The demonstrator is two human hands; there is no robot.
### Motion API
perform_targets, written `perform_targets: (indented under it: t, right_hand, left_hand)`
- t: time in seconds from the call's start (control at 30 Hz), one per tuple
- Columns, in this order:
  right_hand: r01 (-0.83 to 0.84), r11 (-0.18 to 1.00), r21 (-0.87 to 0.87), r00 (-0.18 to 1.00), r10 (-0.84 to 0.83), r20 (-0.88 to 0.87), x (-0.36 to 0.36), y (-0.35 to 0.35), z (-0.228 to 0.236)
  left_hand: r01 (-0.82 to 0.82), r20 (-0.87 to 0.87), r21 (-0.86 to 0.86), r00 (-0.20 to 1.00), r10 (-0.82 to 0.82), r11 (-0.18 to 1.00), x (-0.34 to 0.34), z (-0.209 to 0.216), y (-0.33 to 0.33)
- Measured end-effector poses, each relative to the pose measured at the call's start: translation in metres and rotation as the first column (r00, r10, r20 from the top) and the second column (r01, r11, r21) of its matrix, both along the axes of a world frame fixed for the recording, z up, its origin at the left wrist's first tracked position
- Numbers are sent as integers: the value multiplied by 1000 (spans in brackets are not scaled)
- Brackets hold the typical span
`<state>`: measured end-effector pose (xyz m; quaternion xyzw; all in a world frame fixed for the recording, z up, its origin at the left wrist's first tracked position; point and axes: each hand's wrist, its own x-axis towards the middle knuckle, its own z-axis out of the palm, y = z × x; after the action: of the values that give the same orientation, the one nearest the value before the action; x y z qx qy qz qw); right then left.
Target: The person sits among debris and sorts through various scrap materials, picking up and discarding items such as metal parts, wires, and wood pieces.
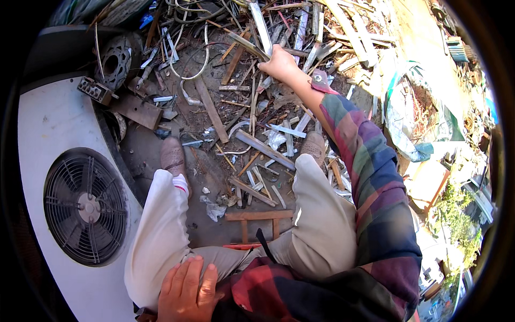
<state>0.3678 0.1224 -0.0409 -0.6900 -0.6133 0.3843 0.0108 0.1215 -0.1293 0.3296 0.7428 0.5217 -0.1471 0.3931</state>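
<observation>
My right hand reaches out to the far side, its fingers closed round the near end of a thin wooden strip. A pale, flat strip also runs down to the same fingers; whether it is gripped too, I cannot tell. The fingertips are partly hidden from above. Around that hand lies a heap of scrap wood and broken strips. My left hand rests on my left thigh with its fingers laid flat, holding nothing.
A white metal unit with a round fan grille stands close at left. Beyond it are a dusty round metal part and a looped cable. A large plastic sack stands at right. A small wooden frame is between my legs.
</observation>
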Motion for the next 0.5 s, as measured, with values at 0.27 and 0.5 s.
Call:
perform_targets:
  t: [0.27, 0.5]
  right_hand:
    - [92, 967, 239, 995, -100, 21, -19, 3, -15]
    - [236, 956, 172, 962, -206, -177, 5, 13, -2]
  left_hand:
    - [-14, 11, -5, 1000, 14, 1000, 2, 2, 0]
    - [5, 1, 10, 1000, -5, 1000, -1, 1, -3]
